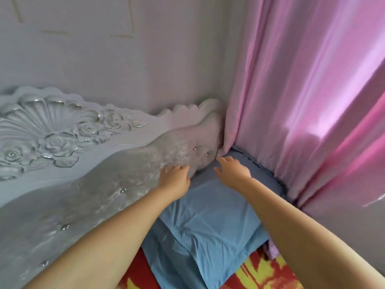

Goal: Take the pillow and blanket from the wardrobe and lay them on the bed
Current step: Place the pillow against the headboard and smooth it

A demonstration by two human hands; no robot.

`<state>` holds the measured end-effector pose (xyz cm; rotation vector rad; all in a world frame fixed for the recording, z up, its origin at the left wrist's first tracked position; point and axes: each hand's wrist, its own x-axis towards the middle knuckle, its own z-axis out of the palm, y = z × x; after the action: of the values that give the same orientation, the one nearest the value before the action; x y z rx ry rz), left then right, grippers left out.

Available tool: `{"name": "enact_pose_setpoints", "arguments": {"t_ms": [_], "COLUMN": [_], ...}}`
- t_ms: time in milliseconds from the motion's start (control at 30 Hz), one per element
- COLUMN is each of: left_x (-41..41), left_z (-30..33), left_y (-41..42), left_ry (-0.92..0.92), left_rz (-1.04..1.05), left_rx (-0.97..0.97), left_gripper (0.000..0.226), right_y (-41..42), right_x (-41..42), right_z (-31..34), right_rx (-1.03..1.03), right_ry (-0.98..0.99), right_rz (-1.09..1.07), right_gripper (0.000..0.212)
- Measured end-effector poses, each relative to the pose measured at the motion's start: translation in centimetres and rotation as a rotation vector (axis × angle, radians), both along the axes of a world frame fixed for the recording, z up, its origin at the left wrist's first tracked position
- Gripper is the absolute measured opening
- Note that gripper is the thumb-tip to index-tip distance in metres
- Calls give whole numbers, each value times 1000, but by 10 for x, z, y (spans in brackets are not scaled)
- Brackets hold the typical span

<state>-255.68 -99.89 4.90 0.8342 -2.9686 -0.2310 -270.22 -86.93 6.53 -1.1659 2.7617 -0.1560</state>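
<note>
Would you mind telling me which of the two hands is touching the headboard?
The left hand: its fingers press against the padded headboard, while the right hand rests flat on the blue pillow.

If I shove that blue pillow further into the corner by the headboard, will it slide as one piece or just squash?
Probably it squashes first: the blue pillow looks soft, its cover creased and loose. It seems light, so the left hand and right hand should move it easily. The loose cover may bunch against the headboard.
</note>
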Motion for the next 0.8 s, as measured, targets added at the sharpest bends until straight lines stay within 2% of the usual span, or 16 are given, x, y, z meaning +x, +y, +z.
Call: {"name": "enact_pose_setpoints", "arguments": {"t_ms": [167,400,567,800], "left_x": [-62,-134,-143,-109], "left_z": [30,59,52,71], "left_y": [74,186,274,283], "left_ry": [19,84,90,191], "left_rz": [-185,-274,-344,-132], "left_rx": [-15,-109,-198,-161], "left_gripper": [42,40,39,37], "right_y": [87,241,333,346], "right_x": [-23,-52,-54,-59], "right_z": [28,32,15,53], "right_rx": [-22,-99,-12,65], "right_ry": [73,113,101,164], "right_rz": [-165,-331,-284,-112], "right_gripper": [44,34,41,39]}}
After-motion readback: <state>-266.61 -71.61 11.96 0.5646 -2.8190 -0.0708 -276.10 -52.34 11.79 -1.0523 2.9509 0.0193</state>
